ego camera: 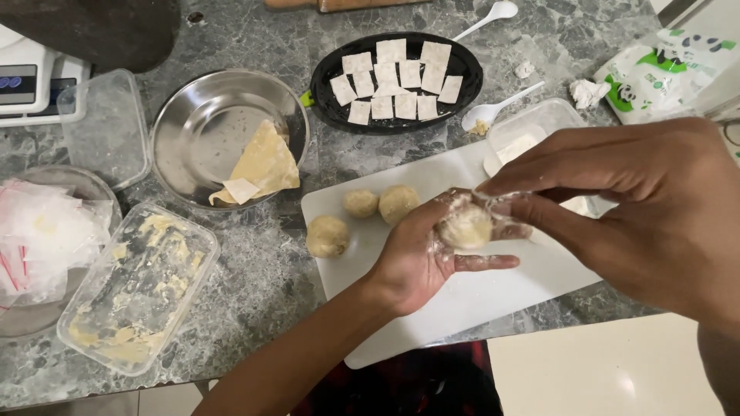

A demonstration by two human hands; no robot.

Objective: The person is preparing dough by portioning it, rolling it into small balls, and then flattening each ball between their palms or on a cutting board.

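Observation:
My left hand [420, 258] is palm up over a white cutting board [478, 296], cupping a floury dough ball [465, 226]. My right hand [647, 208] comes in from the right, its fingertips pinching the top of that same ball. Three finished dough balls lie on the board's far left: one [327, 236] near the edge, two [361, 203] [398, 203] side by side. A black oval tray [324, 85] behind the board carries several small white square pieces.
A steel bowl [193, 131] holds a scrap of yellow dough sheet. A smeared clear plastic tub [139, 286] sits front left, plastic wraps [42, 231] beside it. Two white spoons [493, 108] [493, 14], a clear container [539, 127] and a green-white packet [663, 69] lie at right.

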